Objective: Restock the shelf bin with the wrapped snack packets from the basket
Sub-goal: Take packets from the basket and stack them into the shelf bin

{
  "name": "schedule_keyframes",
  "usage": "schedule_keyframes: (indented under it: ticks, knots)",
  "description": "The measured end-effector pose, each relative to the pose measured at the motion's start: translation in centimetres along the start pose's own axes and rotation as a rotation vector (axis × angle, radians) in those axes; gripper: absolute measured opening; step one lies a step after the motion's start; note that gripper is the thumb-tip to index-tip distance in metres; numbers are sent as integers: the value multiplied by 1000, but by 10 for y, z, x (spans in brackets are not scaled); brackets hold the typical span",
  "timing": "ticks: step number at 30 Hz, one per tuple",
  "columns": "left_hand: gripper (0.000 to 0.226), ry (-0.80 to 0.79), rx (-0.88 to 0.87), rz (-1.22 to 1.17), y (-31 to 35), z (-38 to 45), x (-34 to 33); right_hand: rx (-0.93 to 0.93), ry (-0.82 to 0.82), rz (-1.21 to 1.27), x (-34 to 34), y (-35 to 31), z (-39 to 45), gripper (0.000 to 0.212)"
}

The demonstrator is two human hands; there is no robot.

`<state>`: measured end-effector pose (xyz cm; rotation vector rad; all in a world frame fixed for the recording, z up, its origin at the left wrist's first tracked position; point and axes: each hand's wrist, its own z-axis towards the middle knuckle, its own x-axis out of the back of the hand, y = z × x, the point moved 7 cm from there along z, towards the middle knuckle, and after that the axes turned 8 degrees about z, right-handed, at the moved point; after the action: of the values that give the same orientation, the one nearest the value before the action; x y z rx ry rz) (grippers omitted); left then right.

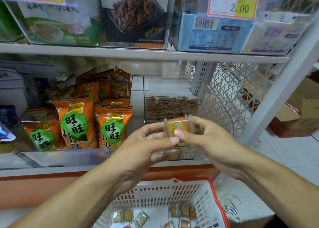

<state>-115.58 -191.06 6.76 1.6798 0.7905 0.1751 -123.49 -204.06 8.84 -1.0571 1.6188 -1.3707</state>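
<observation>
Both my hands hold a small stack of clear-wrapped snack packets in front of the clear shelf bin. My left hand pinches the stack from the left with thumb and fingers. From the right, my right hand grips it with curled fingers. The bin holds rows of similar brown packets at its back. Below, a white basket with a red rim holds several loose wrapped packets on its floor.
Orange snack bags fill the bin to the left. A white wire mesh panel and slanted shelf post stand on the right. The upper shelf carries boxed goods and price tags. Cardboard boxes lie on the floor at right.
</observation>
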Motion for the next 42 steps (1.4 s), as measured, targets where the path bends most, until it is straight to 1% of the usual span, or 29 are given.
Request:
schedule_keyframes:
  ticks: [2,3,5,6,8,9,10,11,12,14,15,16,18,20,21,22,24,27,30,34,36,38,40,42]
  knots:
    - [58,47,-64,41,2,0,2,-122,-50,223,-11,11,-1,51]
    - [51,72,-100,72,2,0,3,-176,-82,287,-17,17,-2,50]
    - [34,121,-179,181,5,0,7,-233,-118,330,-23,23,-2,47]
    - [30,156,-228,289,9,-1,10,-224,-115,301,-22,22,-1,46]
    - [28,236,-343,594,22,-4,15,-130,-69,134,-12,12,3,50]
    - [28,247,-393,749,27,-5,14,-54,-63,8,-8,4,4,56]
    - [29,240,-418,859,28,-5,12,23,-93,-119,-7,-5,4,61]
    - [32,229,-414,893,27,-4,11,80,-145,-226,-9,-10,4,64]
    - [39,228,-401,868,25,-2,10,107,-185,-311,-10,-12,5,64]
    - [56,255,-364,677,20,4,10,116,-199,-445,-3,-12,10,63]
    - [60,276,-357,597,18,8,10,123,-181,-526,4,-14,15,61]
    - [61,298,-366,578,16,12,9,131,-139,-627,14,-16,22,56]
    - [62,291,-421,714,14,18,2,124,31,-862,42,-24,40,47]
    - [65,224,-482,1006,10,20,-11,44,233,-1115,74,-31,65,42]
    - [67,192,-513,1172,6,22,-18,-15,296,-1213,88,-33,79,39]
    - [70,165,-544,1321,2,25,-24,-70,319,-1279,97,-32,93,37]
    - [77,127,-564,1509,-6,33,-30,-98,279,-1376,102,-28,118,30]
    - [88,101,-535,1659,-20,47,-28,-63,200,-1530,96,-23,145,10]
    - [94,85,-482,1757,-30,55,-28,11,144,-1667,94,-13,159,9]
    - [97,78,-436,1817,-38,61,-25,91,157,-2068,89,6,168,27]
    - [95,69,-429,1842,-40,62,-26,111,174,-2047,90,12,171,30]
    - [89,56,-410,1851,-40,62,-27,106,173,-1923,91,11,174,37]
    - [81,49,-396,1862,-38,62,-28,79,147,-1849,92,10,178,36]
    - [76,46,-388,1874,-38,62,-28,44,126,-1851,93,10,184,32]
